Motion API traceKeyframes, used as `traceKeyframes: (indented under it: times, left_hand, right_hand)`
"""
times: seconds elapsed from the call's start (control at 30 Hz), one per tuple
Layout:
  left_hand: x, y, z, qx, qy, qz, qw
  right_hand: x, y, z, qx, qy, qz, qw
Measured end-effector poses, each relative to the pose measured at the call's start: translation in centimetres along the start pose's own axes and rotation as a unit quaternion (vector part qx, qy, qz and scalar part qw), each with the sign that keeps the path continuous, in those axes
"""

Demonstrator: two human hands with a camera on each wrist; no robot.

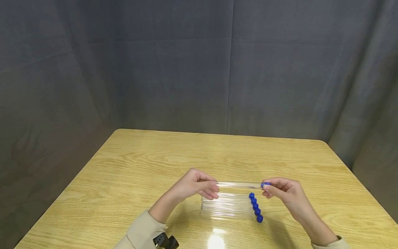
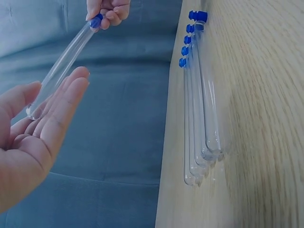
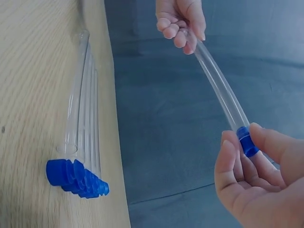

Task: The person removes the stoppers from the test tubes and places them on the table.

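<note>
A clear test tube point(image 1: 237, 184) with a blue stopper point(image 3: 247, 143) is held level above the table between my two hands. My left hand point(image 1: 199, 185) holds its rounded end between thumb and fingers. At the other end, my right hand point(image 1: 286, 192) pinches the blue stopper with thumb and fingertips. The stopper sits in the tube's mouth. Just below, several more stoppered test tubes point(image 1: 228, 205) lie side by side on the table, their blue stoppers point(image 1: 255, 206) lined up on the right.
The wooden table point(image 1: 155, 148) has rounded far corners. Grey curtains point(image 1: 174, 69) hang behind it and on both sides. A black strap device point(image 1: 164, 240) is at the left wrist, by a beige sleeve point(image 1: 146, 230).
</note>
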State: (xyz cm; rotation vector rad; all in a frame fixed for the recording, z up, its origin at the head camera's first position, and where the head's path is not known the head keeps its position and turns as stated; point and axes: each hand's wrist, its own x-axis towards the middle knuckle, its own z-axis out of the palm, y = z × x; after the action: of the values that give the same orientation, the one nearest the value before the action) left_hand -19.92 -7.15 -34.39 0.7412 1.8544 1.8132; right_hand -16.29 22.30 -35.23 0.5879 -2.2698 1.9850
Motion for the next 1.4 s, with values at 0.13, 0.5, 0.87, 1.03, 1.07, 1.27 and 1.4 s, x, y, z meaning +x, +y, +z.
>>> traceKeyframes:
  times: [0.13, 0.5, 0.87, 1.03, 1.07, 1.27, 1.4]
  left_hand:
    - [0.2, 0.1, 0.1, 0.008, 0.004, 0.003, 1.0]
    - [0.5, 0.3, 0.1, 0.022, 0.007, 0.004, 0.9997]
    - [0.4, 0.3, -0.8, 0.012, -0.028, 0.015, 0.9994]
    - [0.5, 0.3, -0.8, 0.01, -0.028, 0.015, 0.9994]
    - [0.5, 0.3, -0.8, 0.009, -0.028, 0.015, 0.9995]
    - [0.5, 0.2, -0.9, 0.005, -0.027, 0.018, 0.9995]
    - [0.5, 0.0, -1.0, 0.004, -0.02, 0.019, 0.9996]
  right_hand:
    - [-0.1, -0.2, 0.2, -0.04, 0.036, 0.015, 0.998]
    - [-0.3, -0.4, 0.6, -0.113, 0.08, -0.004, 0.99]
    - [-0.4, 0.0, -0.3, -0.043, -0.002, -0.011, 0.999]
    - [-0.4, 0.0, -0.3, -0.022, -0.007, -0.013, 1.0]
    - [-0.4, 0.0, -0.3, -0.017, -0.007, -0.012, 1.0]
    - [-0.4, -0.1, -0.4, -0.004, 0.001, -0.001, 1.0]
    - [-0.5, -0.1, -0.5, 0.001, 0.002, 0.004, 1.0]
